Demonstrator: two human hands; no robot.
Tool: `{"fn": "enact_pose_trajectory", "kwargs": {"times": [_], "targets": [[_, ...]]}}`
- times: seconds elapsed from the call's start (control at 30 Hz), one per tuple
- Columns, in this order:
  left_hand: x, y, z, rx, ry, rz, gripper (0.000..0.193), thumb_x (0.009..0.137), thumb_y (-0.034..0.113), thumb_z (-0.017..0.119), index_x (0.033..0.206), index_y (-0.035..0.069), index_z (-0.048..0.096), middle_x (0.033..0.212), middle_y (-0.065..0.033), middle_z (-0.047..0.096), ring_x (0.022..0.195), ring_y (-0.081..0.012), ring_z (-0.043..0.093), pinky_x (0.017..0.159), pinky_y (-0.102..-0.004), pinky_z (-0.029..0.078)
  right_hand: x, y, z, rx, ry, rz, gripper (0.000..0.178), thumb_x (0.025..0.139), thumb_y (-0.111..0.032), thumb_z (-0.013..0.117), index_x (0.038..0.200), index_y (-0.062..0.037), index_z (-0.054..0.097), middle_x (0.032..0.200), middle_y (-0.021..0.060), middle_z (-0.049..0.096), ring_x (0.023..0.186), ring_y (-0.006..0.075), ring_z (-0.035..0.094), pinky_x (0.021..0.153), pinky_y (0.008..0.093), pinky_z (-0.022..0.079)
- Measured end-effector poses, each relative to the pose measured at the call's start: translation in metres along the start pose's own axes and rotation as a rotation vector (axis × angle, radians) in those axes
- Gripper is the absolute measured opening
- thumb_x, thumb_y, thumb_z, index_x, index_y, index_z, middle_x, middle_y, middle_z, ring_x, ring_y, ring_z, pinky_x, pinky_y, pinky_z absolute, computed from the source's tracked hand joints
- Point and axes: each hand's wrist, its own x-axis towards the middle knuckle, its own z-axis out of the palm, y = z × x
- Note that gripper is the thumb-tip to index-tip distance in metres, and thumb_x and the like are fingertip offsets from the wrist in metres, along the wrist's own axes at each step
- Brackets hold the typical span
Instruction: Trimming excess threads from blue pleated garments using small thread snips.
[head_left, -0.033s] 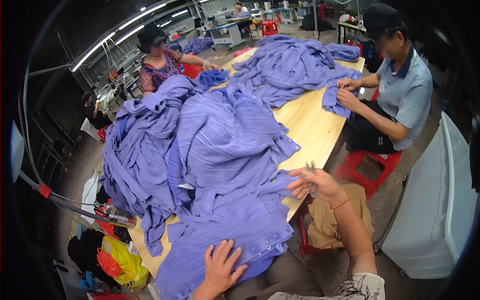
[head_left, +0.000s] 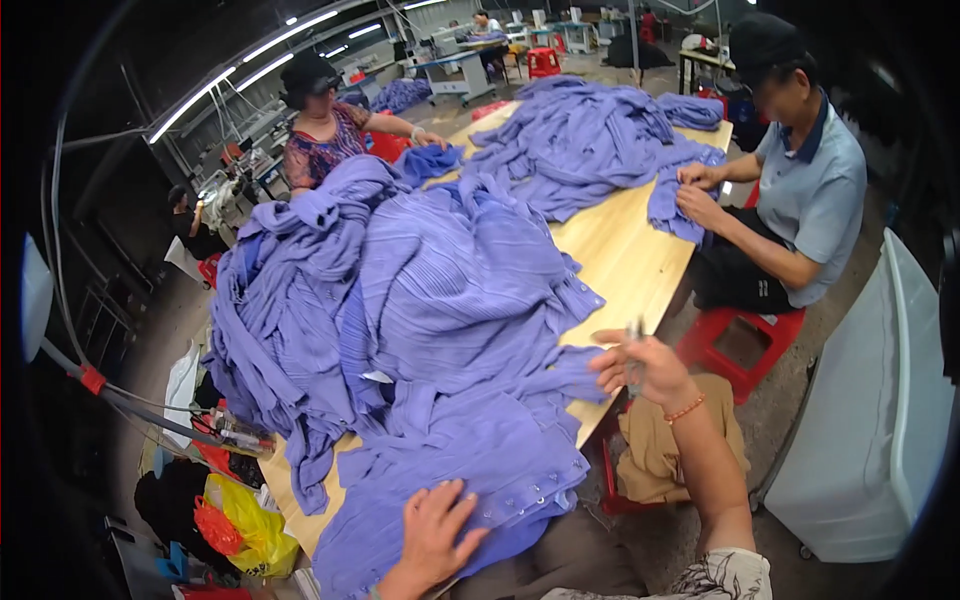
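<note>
My left hand (head_left: 440, 530) rests with spread fingers on a purple pleated garment (head_left: 430, 468) at the near edge of the table. Along that garment's right edge runs a strip of small snaps or buttons (head_left: 540, 500). My right hand (head_left: 655, 368) is raised by the table's right edge, fingers curled around small metal thread snips (head_left: 636, 358), whose blades point up and are blurred. Just left of it a sleeve-like end of purple cloth (head_left: 585, 375) lies on the table. Beyond my hands rises a large heap of purple garments (head_left: 450, 270).
The wooden table (head_left: 625, 255) carries a second purple heap (head_left: 570, 140). A co-worker (head_left: 815, 180) on a red stool handles cloth at right; another person (head_left: 325, 135) sits far left. Brown cloth (head_left: 680, 440) covers a stool beside my right arm. A white bin (head_left: 860, 420) stands right; a yellow bag (head_left: 250, 530) left.
</note>
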Motion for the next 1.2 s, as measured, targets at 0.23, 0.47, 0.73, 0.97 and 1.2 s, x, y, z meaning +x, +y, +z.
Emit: {"fn": "enact_pose_trajectory", "kwargs": {"times": [0.23, 0.47, 0.73, 0.97, 1.2], "targets": [[0.138, -0.104, -0.114, 0.272, 0.518, 0.006, 0.05, 0.083, 0.012, 0.074, 0.13, 0.001, 0.058, 0.128, -0.0202, 0.062, 0.119, -0.0395, 0.057, 0.104, -0.0456, 0.042, 0.035, -0.035, 0.021, -0.546, 0.372, -0.043, 0.043, 0.108, -0.033, 0.044, 0.13, 0.0018, 0.056, 0.099, 0.0147, 0.074, 0.074, 0.0126, 0.069, 0.064, 0.0253, 0.056], [0.256, -0.262, -0.12, 0.207, 0.666, -0.18, 0.055, 0.088, 0.021, 0.067, 0.137, -0.002, 0.054, 0.139, -0.0243, 0.055, 0.132, -0.0379, 0.049, 0.113, -0.0401, 0.036, 0.07, -0.014, 0.019, -1.871, 0.28, -0.401, 0.023, 0.089, -0.009, 0.052, 0.11, -0.0063, 0.058, 0.091, 0.0176, 0.067, 0.088, 0.0374, 0.067, 0.071, 0.0499, 0.052], [0.278, -0.35, -0.134, 0.341, 0.47, -0.337, 0.043, 0.093, 0.017, 0.059, 0.132, 0.0, 0.059, 0.123, -0.0237, 0.066, 0.112, -0.0381, 0.063, 0.097, -0.0416, 0.046, 0.121, 0.028, -0.066, -1.991, 0.342, -0.323, 0.018, 0.091, -0.016, 0.051, 0.104, -0.0084, 0.061, 0.092, 0.0164, 0.065, 0.082, 0.0378, 0.068, 0.072, 0.0482, 0.054], [0.254, -0.32, -0.129, 0.142, 0.476, -0.225, 0.033, 0.099, 0.02, 0.057, 0.124, -0.001, 0.061, 0.112, -0.0157, 0.069, 0.101, -0.0261, 0.064, 0.092, -0.0345, 0.047, 0.12, 0.034, -0.068, -1.965, 0.368, -0.327, 0.023, 0.089, -0.016, 0.057, 0.112, -0.0123, 0.061, 0.1, 0.0148, 0.064, 0.086, 0.0349, 0.069, 0.078, 0.0453, 0.055], [0.193, -0.22, -0.098, 0.07, 0.438, -0.008, 0.023, 0.095, 0.001, 0.058, 0.117, -0.003, 0.061, 0.11, -0.0108, 0.062, 0.101, -0.0225, 0.059, 0.088, -0.0309, 0.045, 0.119, 0.041, -0.069, -1.935, 0.416, -0.329, 0.025, 0.088, -0.017, 0.059, 0.113, -0.0154, 0.061, 0.101, 0.0136, 0.064, 0.086, 0.034, 0.069, 0.079, 0.0456, 0.054]]}}
